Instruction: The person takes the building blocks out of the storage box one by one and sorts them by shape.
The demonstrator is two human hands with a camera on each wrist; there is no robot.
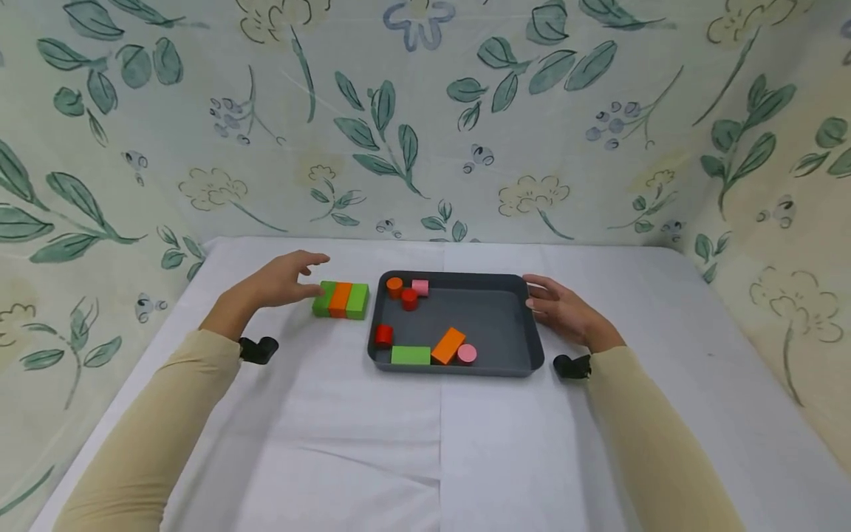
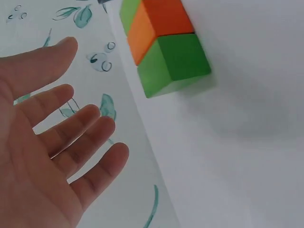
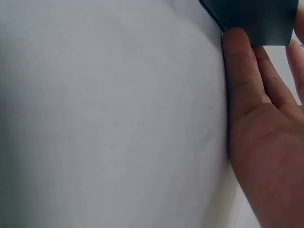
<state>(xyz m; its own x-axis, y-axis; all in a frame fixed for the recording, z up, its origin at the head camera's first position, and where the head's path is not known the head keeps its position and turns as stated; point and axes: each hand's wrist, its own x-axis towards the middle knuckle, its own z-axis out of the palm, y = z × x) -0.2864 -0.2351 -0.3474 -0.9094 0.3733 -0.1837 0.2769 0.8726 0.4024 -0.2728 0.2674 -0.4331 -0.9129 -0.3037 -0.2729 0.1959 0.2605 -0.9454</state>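
A white cloth-covered table (image 1: 425, 443) stands in front of a floral backdrop (image 1: 425, 111), seen from above by a person in beige sleeves. At its centre sits a dark grey tray (image 1: 525, 347), its long axis running left to right. The right hand (image 1: 565, 310) rests against the tray's right rim, fingers straight and relaxed, gripping nothing. The left hand (image 1: 282, 281) hovers with fingers spread wide and empty, just left of a row of three blocks (image 1: 341, 300) on the cloth: green, orange, green, side by side. The row lies to the hand's right, between the hand and the tray, so the left hand is the nearer. Inside the tray lie a green block (image 1: 410, 355), an orange block (image 1: 448, 345), two red cylinders (image 1: 383, 335), an orange cylinder (image 1: 394, 286) and two pink cylinders (image 1: 467, 354).
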